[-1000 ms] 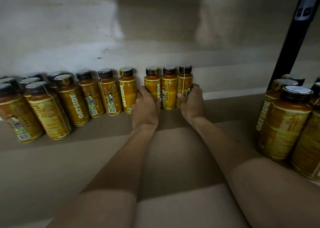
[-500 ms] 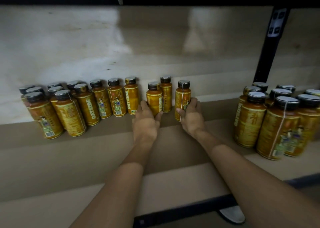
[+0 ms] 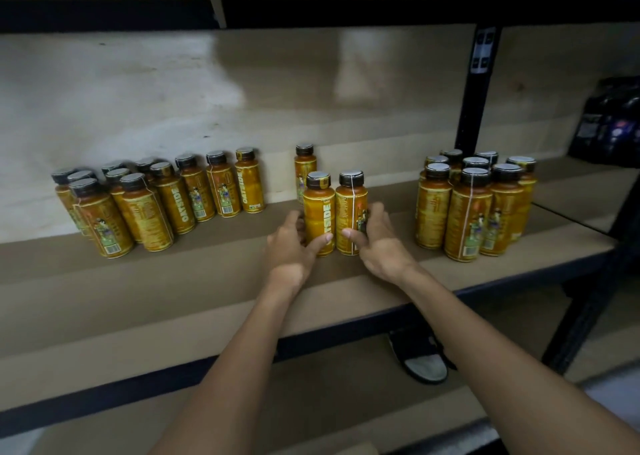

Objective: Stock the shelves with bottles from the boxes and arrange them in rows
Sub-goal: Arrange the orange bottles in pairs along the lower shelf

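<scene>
Two bottles are standing upright, touching, at the middle of the shelf (image 3: 173,281): the left hand (image 3: 291,250) is gripping the left bottle (image 3: 318,208), the right hand (image 3: 379,246) the right bottle (image 3: 350,208), thumbs pressing their fronts. Stocking is looking partly done: a left group (image 3: 156,201) is forming loose rows, a right cluster (image 3: 474,208) is bunching, a back bottle (image 3: 304,165) is standing alone. Glossy orange-labelled cylinders with dark round caps are sitting on matte brown board.

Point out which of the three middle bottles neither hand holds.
The rear bottle, standing farther back behind the other two. The left hand grips the front-left bottle, the right hand the front-right bottle.
</scene>
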